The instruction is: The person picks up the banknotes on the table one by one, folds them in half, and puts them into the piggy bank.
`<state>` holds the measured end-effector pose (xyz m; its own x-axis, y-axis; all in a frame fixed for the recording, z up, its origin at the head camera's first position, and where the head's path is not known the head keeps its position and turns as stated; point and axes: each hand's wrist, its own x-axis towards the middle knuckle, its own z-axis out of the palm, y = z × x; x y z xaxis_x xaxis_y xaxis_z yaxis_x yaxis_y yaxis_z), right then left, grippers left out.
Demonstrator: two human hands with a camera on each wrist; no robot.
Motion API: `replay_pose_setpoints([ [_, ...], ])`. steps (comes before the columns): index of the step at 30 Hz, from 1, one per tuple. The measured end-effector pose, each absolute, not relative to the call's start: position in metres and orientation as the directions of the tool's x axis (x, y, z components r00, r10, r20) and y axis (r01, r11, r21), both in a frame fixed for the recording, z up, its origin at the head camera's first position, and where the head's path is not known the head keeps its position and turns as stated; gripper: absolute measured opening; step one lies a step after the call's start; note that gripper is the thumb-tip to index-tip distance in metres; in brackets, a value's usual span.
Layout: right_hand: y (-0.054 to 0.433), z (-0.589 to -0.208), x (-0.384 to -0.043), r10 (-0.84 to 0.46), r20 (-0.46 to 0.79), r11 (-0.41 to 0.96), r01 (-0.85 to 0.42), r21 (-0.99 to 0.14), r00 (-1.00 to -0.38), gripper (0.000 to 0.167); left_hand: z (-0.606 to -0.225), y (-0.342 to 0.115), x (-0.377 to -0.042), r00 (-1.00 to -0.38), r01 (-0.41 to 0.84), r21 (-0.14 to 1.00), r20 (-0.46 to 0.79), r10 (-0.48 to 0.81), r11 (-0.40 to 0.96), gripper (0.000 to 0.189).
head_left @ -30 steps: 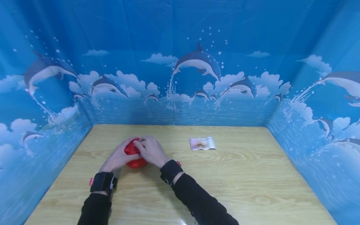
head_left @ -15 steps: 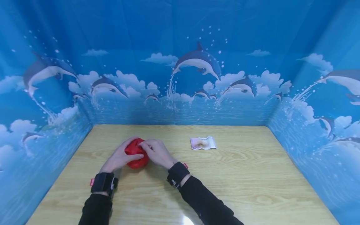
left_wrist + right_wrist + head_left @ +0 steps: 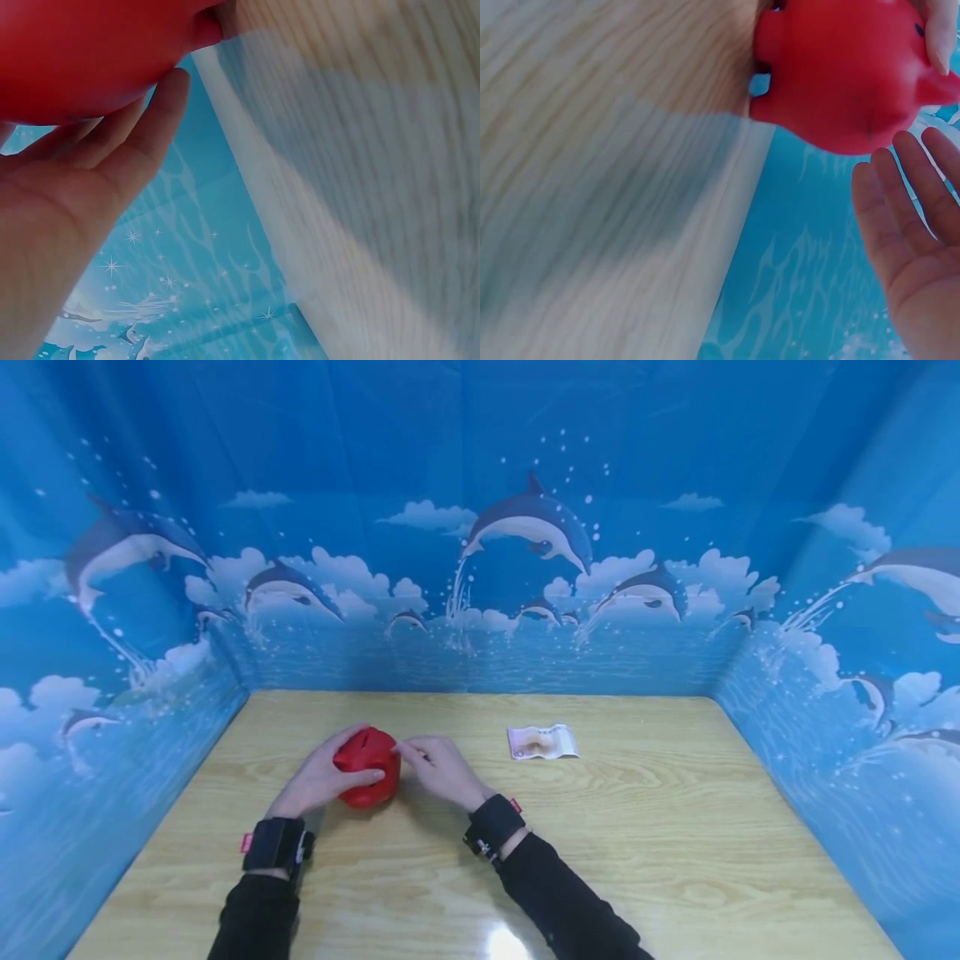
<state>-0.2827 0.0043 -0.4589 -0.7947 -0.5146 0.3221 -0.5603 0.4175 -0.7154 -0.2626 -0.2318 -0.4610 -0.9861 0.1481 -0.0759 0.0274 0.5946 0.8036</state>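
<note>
A red piggy bank (image 3: pixel 369 768) with a dark slot on its top stands on the left part of the table. My left hand (image 3: pixel 318 781) grips it from the left, thumb across the near side. In the left wrist view, fingers (image 3: pixel 142 139) of that hand lie along the bank's rounded body. Just right of the bank is my right hand (image 3: pixel 442 768), its fingertips close to the side; whether they touch, I cannot tell. The right wrist view shows that hand's fingers (image 3: pixel 907 202) nearly straight, holding nothing, beside the red body and its stubby feet.
A banknote (image 3: pixel 542 742), slightly creased, lies flat towards the back of the wood-grain table (image 3: pixel 675 827), right of both hands. Blue curtains (image 3: pixel 480 652) printed with dolphins enclose the table at the back and both sides.
My right hand has drawn back rightward from the top of the piggy bank, uncovering its slot. The left hand keeps its hold, and the banknote stays in place.
</note>
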Motion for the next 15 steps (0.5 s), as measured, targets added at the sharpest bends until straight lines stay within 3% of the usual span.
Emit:
replay_pose_setpoints([
  [15,0.044,-0.472,-0.286,-0.466,0.254,0.501,-0.489,-0.714,-0.848,0.033,-0.451,-0.218,-0.26,-0.992,0.115,0.675,0.034,0.125,0.729,0.096],
])
